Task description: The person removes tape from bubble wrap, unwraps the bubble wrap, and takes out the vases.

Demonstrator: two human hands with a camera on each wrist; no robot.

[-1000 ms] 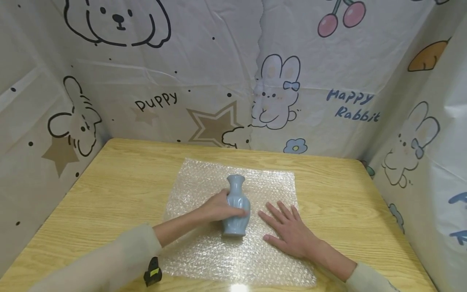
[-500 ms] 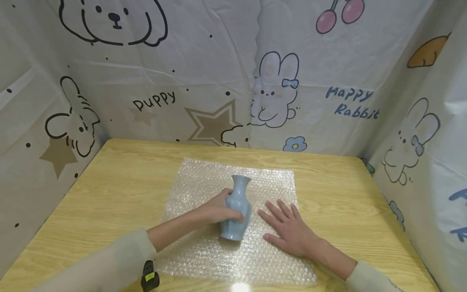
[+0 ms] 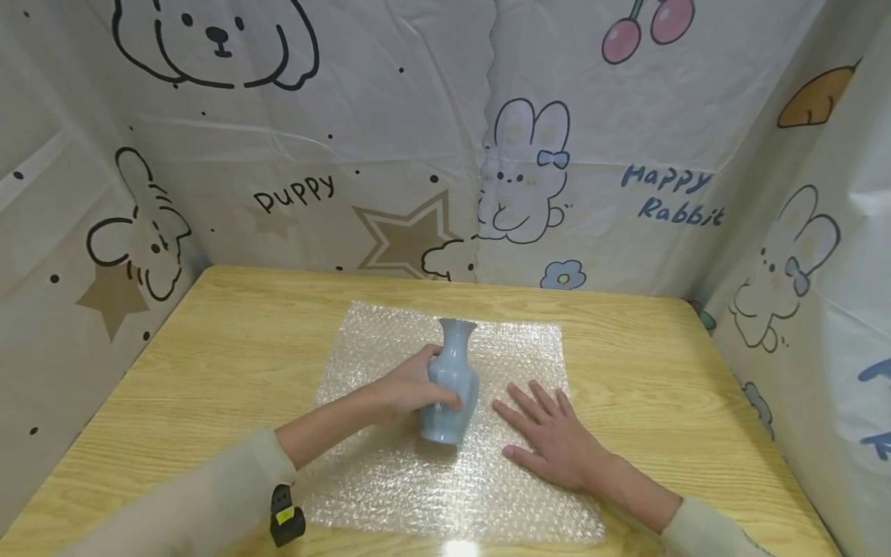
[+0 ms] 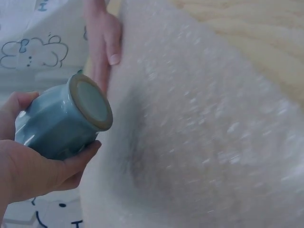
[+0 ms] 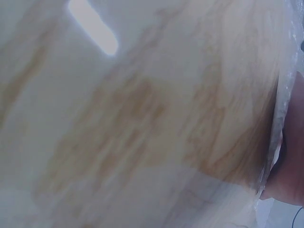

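A glossy light-blue vase (image 3: 452, 379) with a flared mouth is held by my left hand (image 3: 411, 384), thumb across the front of its body and fingers round the far side. Its unglazed foot rim shows in the left wrist view, where the vase (image 4: 57, 121) hangs clear of the sheet, slightly tilted. Beneath lies a square sheet of clear bubble wrap (image 3: 390, 495). My right hand (image 3: 553, 445) rests flat on the right part of the wrap, fingers spread. In the right wrist view only a piece of the right hand (image 5: 289, 156) shows, beside the wrap's edge.
The bubble wrap lies on a wood-grain table (image 3: 230, 371). Printed cloth (image 3: 390, 116) hangs behind the table and on both sides. A black strap device with a yellow mark (image 3: 285, 517) sits at my left wrist.
My left hand has tilted the vase and, since half a second ago, raised it a little. The right hand keeps its place on the wrap.
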